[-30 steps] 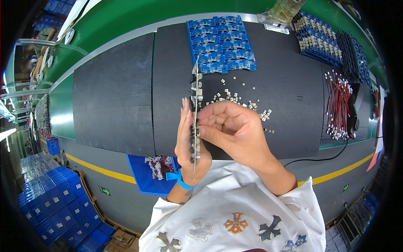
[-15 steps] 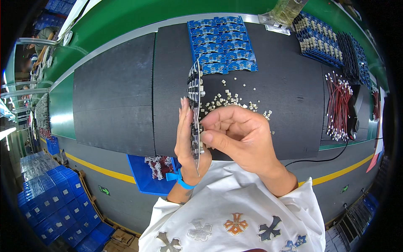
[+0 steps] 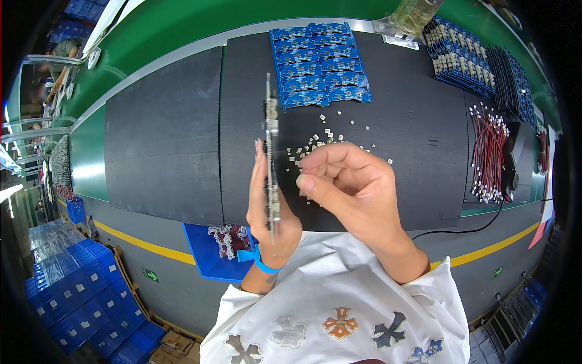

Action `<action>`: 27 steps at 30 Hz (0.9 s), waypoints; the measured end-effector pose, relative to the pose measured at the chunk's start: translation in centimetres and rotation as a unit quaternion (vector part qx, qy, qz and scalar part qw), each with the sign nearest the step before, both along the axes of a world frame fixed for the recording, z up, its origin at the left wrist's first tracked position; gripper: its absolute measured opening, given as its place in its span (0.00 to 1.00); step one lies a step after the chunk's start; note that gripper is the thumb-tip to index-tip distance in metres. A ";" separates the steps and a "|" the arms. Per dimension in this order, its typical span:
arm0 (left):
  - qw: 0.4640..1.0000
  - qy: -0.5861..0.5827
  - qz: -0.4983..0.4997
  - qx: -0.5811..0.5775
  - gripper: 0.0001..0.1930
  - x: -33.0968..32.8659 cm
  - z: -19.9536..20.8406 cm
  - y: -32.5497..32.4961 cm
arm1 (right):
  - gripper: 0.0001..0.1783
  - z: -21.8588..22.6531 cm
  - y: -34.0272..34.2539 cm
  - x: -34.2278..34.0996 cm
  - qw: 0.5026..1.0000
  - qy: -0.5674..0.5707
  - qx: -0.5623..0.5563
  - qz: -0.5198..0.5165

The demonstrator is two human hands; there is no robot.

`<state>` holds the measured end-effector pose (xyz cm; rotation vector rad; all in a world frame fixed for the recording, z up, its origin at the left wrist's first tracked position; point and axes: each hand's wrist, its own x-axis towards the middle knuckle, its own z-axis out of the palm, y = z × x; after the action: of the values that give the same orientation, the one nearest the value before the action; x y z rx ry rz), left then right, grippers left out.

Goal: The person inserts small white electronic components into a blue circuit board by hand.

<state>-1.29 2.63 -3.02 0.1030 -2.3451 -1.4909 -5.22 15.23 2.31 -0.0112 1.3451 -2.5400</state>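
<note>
- The left hand (image 3: 257, 209) holds the board (image 3: 271, 155), its fingers flat along one face.
- That board stands upright, nearly edge-on to the view, above the black surface (image 3: 163, 139); it is slightly blurred, with pale and dark pieces along its faces.
- The right hand (image 3: 361, 191) is curled, thumb and forefinger a narrow gap apart, just right of the board and apart from it; whether a tiny part sits between the tips, I cannot tell.
- Small white parts (image 3: 328, 131) lie scattered on the surface, beyond the right hand and partly hidden by it.
- A blue panel (image 3: 318, 65) lies flat behind them, marked off in two columns.
- At far right, red wires (image 3: 488, 151) with white ends lie in a bundle; beyond them is a stack (image 3: 459, 54) of blue boards bearing white pieces.
- A blue bin (image 3: 206, 258) with wires in it sits near the left wrist, which wears a blue band (image 3: 262, 265).
</note>
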 end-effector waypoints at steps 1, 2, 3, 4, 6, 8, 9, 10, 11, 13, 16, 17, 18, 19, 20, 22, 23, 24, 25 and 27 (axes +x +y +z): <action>0.999 0.032 -0.003 0.007 0.20 0.0 -0.2 -0.4 | 0.10 -0.6 0.0 0.0 0.999 0.010 0.027 -0.025; 0.999 0.032 -0.004 0.008 0.20 0.0 0.0 -0.5 | 0.09 -1.2 -0.1 -0.1 0.997 0.019 0.054 -0.050; 0.995 0.034 -0.003 0.091 0.21 0.1 0.3 -0.6 | 0.09 -2.0 0.1 -0.2 0.997 0.019 0.055 -0.051; 0.984 0.035 -0.003 0.174 0.22 0.2 0.6 -0.6 | 0.09 -2.8 0.3 -0.3 0.992 0.017 0.107 -0.059; 0.958 0.029 0.022 0.285 0.25 0.2 1.6 -0.4 | 0.10 -4.3 0.6 -0.5 0.985 0.015 0.160 -0.067; 0.929 0.017 -0.004 0.369 0.29 0.4 2.5 -0.9 | 0.10 -5.3 0.6 -0.6 0.957 0.062 0.263 -0.102; 0.929 -0.001 0.003 0.371 0.29 0.5 2.8 -1.0 | 0.10 -5.1 0.5 -0.6 0.957 0.062 0.264 -0.102; 0.928 -0.001 0.003 0.372 0.29 0.6 2.6 -1.0 | 0.10 -4.6 0.4 -0.6 0.961 0.040 0.240 -0.128; 0.927 0.007 0.019 0.373 0.29 0.9 2.2 -1.0 | 0.10 -4.4 0.3 -0.7 0.964 0.017 0.216 -0.154; 0.921 0.012 0.038 0.387 0.27 1.3 2.1 -0.7 | 0.10 -4.5 0.1 -0.7 0.968 0.027 0.201 -0.146; 0.919 0.056 0.052 0.387 0.27 2.1 1.4 -0.4 | 0.10 -4.4 0.0 -0.7 0.972 0.022 0.198 -0.126; 0.956 0.051 0.050 0.285 0.26 2.6 0.9 -0.9 | 0.10 -4.3 0.0 -0.7 0.971 0.005 0.211 -0.115; 0.955 0.052 0.048 0.287 0.26 2.9 0.8 -0.9 | 0.10 -4.3 0.2 -0.7 0.970 0.006 0.213 -0.117; 0.967 0.055 0.050 0.244 0.24 3.1 0.8 -0.8 | 0.10 -4.2 0.4 -0.7 0.978 -0.026 0.184 -0.095; 0.976 0.057 0.051 0.202 0.23 3.2 0.8 -0.8 | 0.09 -4.2 0.5 -0.7 0.983 -0.059 0.155 -0.074; 0.982 0.084 0.048 0.161 0.22 3.6 0.2 -1.1 | 0.09 -4.1 0.5 -0.5 0.979 -0.043 0.184 -0.075; 0.986 0.110 0.045 0.119 0.21 3.7 -0.2 -1.2 | 0.09 -4.1 0.5 -0.5 0.974 -0.028 0.213 -0.076; 0.987 0.135 0.041 0.078 0.20 3.7 -0.4 -1.3 | 0.09 -4.2 0.4 -0.5 0.974 -0.028 0.213 -0.076; 0.978 0.147 0.052 0.140 0.19 3.5 -0.3 -0.9 | 0.09 -4.4 0.3 -0.5 0.976 -0.018 0.200 -0.090; 0.977 0.132 0.058 0.158 0.18 3.5 0.0 -0.7 | 0.09 -4.6 0.3 -0.6 0.977 -0.010 0.186 -0.104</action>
<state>2.26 1.94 -3.03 0.1125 -1.8518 -1.6926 -5.77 15.48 -2.28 0.2371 1.8808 -2.3927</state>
